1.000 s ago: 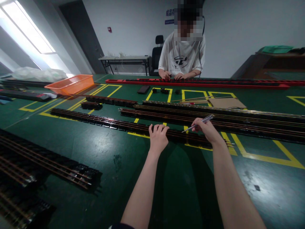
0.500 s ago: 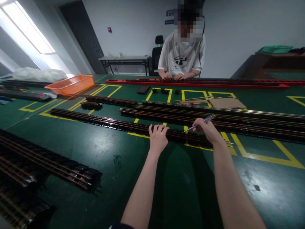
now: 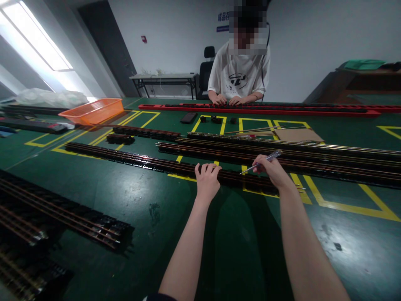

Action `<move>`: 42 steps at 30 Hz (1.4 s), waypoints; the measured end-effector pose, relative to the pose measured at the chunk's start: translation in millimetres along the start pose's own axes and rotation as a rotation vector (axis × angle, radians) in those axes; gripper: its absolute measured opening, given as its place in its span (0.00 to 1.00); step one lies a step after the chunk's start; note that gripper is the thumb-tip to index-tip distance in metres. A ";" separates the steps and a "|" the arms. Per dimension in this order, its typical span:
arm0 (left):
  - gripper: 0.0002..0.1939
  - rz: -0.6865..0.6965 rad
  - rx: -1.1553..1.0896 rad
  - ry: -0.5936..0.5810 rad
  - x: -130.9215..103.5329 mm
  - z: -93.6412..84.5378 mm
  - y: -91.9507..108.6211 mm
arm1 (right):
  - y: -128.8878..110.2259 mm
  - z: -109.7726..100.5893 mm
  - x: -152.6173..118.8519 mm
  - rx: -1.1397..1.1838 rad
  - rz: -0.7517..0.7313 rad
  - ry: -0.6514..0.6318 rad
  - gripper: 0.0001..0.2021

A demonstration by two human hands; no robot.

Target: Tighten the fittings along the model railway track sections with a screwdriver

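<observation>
A long black segmented strip with copper-coloured rods (image 3: 150, 161) lies slantwise across the green table in front of me. My left hand (image 3: 208, 179) grips it near its middle, fingers bent over it and slightly apart; the fingertips' undersides are hidden. In my right hand (image 3: 266, 167) is a screwdriver (image 3: 273, 156) with a clear handle, held like a pen. Its thin shaft slopes down to the left, and the tip meets the strip to the right of my left hand. Rod ends stick out of the strip's right end, beneath my right wrist.
More black strips (image 3: 313, 161) lie just behind, and others (image 3: 72, 213) at the left front. An orange basket (image 3: 94, 110) stands at the back left. Across the table (image 3: 150, 259), a person (image 3: 239, 71) has both hands at a long red tray (image 3: 297, 110). Cardboard (image 3: 299, 135) lies at right.
Almost nothing differs. The strip and my left hand appear shifted very slightly to the left; the screwdriver tip stays at about the same spot.
</observation>
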State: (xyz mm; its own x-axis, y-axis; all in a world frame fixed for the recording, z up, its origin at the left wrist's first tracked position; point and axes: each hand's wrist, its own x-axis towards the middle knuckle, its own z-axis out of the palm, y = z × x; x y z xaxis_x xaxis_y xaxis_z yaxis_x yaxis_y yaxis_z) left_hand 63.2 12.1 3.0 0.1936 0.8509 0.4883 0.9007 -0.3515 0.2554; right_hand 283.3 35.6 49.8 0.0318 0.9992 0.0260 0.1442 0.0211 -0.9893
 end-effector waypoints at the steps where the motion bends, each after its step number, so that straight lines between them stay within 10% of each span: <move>1: 0.20 0.000 0.002 -0.003 0.0 0.2 -0.1 | 0.1 0.7 0.2 0.001 -0.003 -0.003 0.09; 42: 0.15 0.028 -0.033 -0.022 0.6 2.3 -1.8 | 3.7 5.5 3.0 -0.037 -0.016 -0.038 0.10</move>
State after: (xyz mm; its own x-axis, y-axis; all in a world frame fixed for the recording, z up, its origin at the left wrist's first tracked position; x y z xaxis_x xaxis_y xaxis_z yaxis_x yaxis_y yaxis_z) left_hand 62.6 14.1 0.9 0.2271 0.8489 0.4772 0.8815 -0.3875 0.2699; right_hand 278.5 38.8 45.5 -0.0081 0.9993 0.0353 0.1808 0.0362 -0.9829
